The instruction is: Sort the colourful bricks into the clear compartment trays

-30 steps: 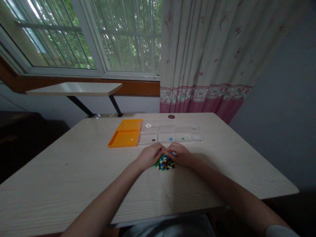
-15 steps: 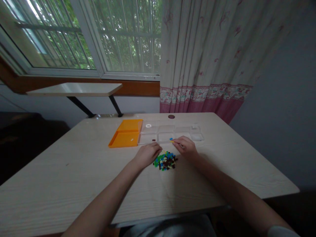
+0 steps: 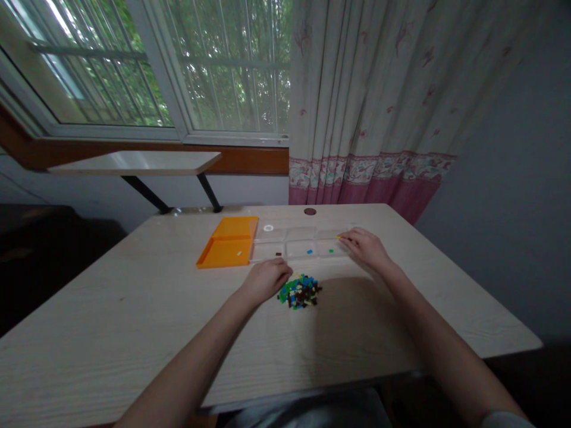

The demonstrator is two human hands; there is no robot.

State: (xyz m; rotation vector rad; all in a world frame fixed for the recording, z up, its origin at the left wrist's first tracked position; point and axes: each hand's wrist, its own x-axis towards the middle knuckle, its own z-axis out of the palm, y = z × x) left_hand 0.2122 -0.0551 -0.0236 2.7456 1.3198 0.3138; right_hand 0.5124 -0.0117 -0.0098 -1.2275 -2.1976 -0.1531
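A small heap of tiny coloured bricks [image 3: 300,291] lies on the pale wooden table [image 3: 134,321]. My left hand [image 3: 266,278] rests curled on the table just left of the heap, touching its edge. My right hand [image 3: 364,245] reaches over the right end of a clear compartment tray [image 3: 300,245], pinching a tiny yellow piece [image 3: 338,237] at its fingertips. The tray's compartments hold single brown, blue and green pieces and a white ring.
An orange lid [image 3: 229,242] lies open to the left of the tray. A dark round hole sits in the table [image 3: 309,211] behind the tray. A window, a small shelf [image 3: 134,161] and a curtain [image 3: 370,95] stand behind the table.
My right hand has lifted off the heap with a small piece and moved right along the tray to its far end. My left hand has stayed by the heap.
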